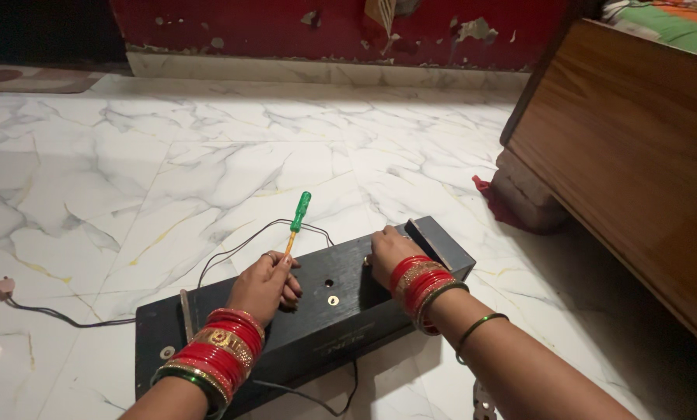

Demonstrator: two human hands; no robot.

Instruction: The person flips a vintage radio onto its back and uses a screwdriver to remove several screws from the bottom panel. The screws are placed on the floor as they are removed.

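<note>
A white marble floor (pixel 208 155) with grey and yellow veins fills most of the view, ending at a red wall with peeling paint (pixel 286 27) toward 12 o'clock. A wooden bed frame (pixel 636 163) slants down the 3 o'clock side, with a red cloth (pixel 495 201) tucked against its base.

On the floor toward 6 o'clock lies a long black box (pixel 341 323) with small round fittings on its top face, its long side running from 8 o'clock up to 2 o'clock. A thin dark cord (pixel 61 317) trails from it toward 9 o'clock, ending in a small plug (pixel 2 287).

The left hand (pixel 267 285), red and gold bangles at its wrist, is closed around the shaft of a green-handled screwdriver (pixel 299 215), whose handle points up toward 12 o'clock. The right hand (pixel 389 253), also bangled, lies curled over the far top edge of the box, pressing on it; it grips nothing else.
</note>
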